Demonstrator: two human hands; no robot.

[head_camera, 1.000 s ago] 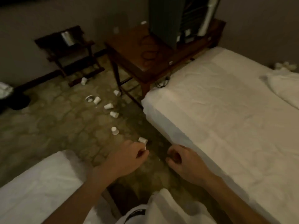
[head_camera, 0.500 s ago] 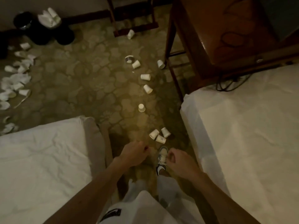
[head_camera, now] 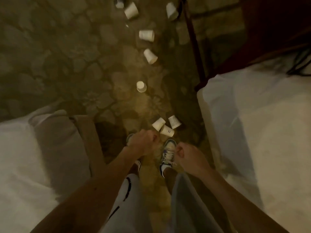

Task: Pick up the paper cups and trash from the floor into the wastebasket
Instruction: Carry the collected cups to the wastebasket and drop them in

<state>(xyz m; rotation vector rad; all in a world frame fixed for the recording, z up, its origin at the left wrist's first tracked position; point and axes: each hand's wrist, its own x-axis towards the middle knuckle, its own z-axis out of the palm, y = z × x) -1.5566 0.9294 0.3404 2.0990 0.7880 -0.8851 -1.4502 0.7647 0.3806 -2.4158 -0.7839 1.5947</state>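
head view: where are the paper cups (head_camera: 167, 131)?
- three lie bunched on the floor (head_camera: 67, 56), just ahead of the shoes (head_camera: 168, 153); more trail away between the two beds (head_camera: 260, 132).
- and the hands?
- left hand (head_camera: 144, 143) and right hand (head_camera: 190, 157) both have fingers curled in, gripping nothing visible.

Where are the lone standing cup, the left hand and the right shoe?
lone standing cup (head_camera: 140, 85): head view, on its top face.
left hand (head_camera: 143, 144): head view, on the back of the hand.
right shoe (head_camera: 168, 153): head view, on the laces.
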